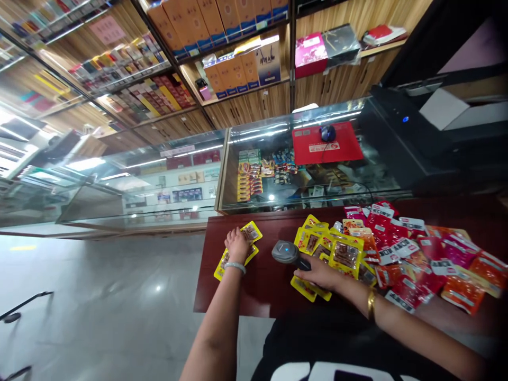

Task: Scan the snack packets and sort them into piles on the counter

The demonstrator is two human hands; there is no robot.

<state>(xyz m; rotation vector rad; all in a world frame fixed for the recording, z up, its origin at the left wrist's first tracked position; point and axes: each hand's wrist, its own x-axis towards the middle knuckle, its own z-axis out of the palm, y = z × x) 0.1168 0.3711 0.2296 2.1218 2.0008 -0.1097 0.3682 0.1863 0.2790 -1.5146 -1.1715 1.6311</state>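
Near the left end of the dark red table, my left hand (237, 244) rests over yellow-edged snack packets (251, 231), its fingers curled down on one of them. Parts of these packets are hidden under the palm. My right hand (320, 272) is wrapped round the handle of a grey barcode scanner (286, 252), whose head points left and shows a small blue light. Beneath and beside that hand lies a loose pile of yellow snack packets (346, 255) with brown contents. Farther right, red, orange and purple snack packets (408, 254) are heaped together.
Behind the table (262, 296) stands a glass display counter (273, 193) with small goods inside. A red mat (313, 151) and a computer mouse (327, 133) lie on its top. At right is a black machine (413, 137). Shelves with boxes (234, 74) line the back wall.
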